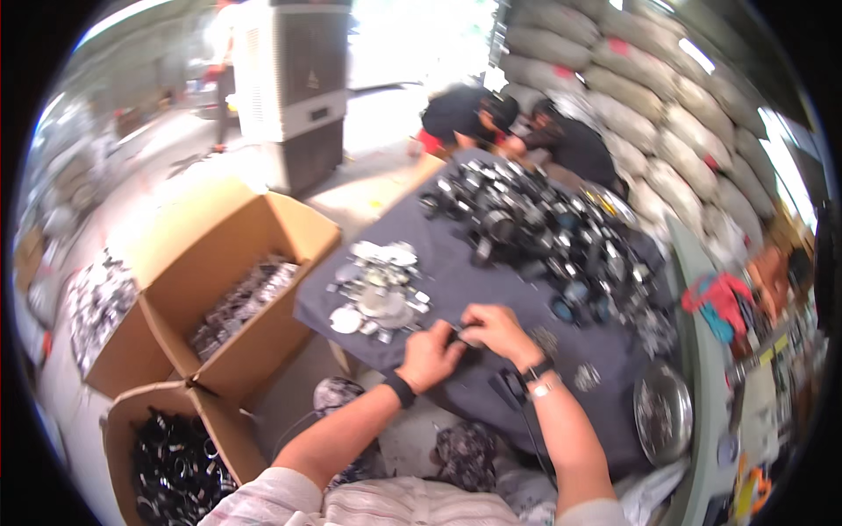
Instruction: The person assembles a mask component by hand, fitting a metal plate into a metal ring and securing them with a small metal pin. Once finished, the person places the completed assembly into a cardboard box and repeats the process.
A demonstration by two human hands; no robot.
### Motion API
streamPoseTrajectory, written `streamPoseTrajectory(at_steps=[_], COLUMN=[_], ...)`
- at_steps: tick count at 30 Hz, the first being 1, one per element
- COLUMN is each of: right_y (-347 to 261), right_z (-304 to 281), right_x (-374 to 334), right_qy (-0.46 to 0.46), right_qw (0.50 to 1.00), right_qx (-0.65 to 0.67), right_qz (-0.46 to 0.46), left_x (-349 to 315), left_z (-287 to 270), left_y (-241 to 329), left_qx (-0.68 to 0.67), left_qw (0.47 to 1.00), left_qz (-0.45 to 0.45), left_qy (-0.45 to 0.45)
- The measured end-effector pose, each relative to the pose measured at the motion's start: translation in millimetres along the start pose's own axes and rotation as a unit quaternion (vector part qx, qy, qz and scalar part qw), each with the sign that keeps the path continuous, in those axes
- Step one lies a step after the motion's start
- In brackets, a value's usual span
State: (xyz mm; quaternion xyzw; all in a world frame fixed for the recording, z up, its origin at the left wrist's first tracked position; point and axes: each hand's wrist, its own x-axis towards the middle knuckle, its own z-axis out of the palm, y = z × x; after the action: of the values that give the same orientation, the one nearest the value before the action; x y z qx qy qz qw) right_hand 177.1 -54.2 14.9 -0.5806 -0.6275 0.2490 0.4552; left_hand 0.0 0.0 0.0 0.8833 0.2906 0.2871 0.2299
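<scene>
My left hand [428, 356] and my right hand [502, 333] meet over the near part of a dark grey cloth-covered table [438, 263]. The fingers of both are closed around a small dark piece [457, 336], mostly hidden, whose kind I cannot make out. Just beyond my left hand lies a pile of flat pale discs and plates [377, 294]. Farther off, to the right, spreads a large heap of black and silver rounded parts [544, 232]. Small clusters of tiny metal bits [587, 378] lie beside my right forearm, and a black device with a cable [507, 386] rests beneath it.
Left of the table stand a cardboard box with silvery pieces [167, 307] and another with black ring-shaped parts [112, 438]. A round metal tray [662, 414] sits at the right edge. Two people crouch beyond the table near stacked sacks [631, 83]. A tall cooler [289, 96] stands behind.
</scene>
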Motion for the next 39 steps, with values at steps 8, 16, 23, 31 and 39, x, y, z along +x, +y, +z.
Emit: streamPoseTrajectory(at_steps=[8,16,23,31,39], right_y=[34.1,30.2,51.4,21.2,18.9], right_z=[-92.7,-115.6,-98.6,-98.8,-93.8], right_x=[-61.6,-97.7,-117.1,-114.2,-55.3], right_qy=[0.13,0.21,0.203,0.18,0.121], right_qw=[0.967,0.976,0.977,0.983,0.977], right_qx=[0.21,0.03,0.022,0.011,-0.117], right_qz=[0.063,0.043,0.063,0.03,-0.133], left_x=[43.4,64.8,49.5,51.1,47.1], left_z=[82.9,94.2,96.7,88.2,89.1], left_y=[61.6,64.2,62.9,69.1,62.9], left_qx=[-0.122,-0.145,-0.148,-0.194,-0.228], left_qw=[0.991,0.982,0.982,0.977,0.971], left_qz=[0.018,-0.016,0.003,-0.01,-0.004], left_qy=[0.057,0.121,0.116,0.084,0.069])
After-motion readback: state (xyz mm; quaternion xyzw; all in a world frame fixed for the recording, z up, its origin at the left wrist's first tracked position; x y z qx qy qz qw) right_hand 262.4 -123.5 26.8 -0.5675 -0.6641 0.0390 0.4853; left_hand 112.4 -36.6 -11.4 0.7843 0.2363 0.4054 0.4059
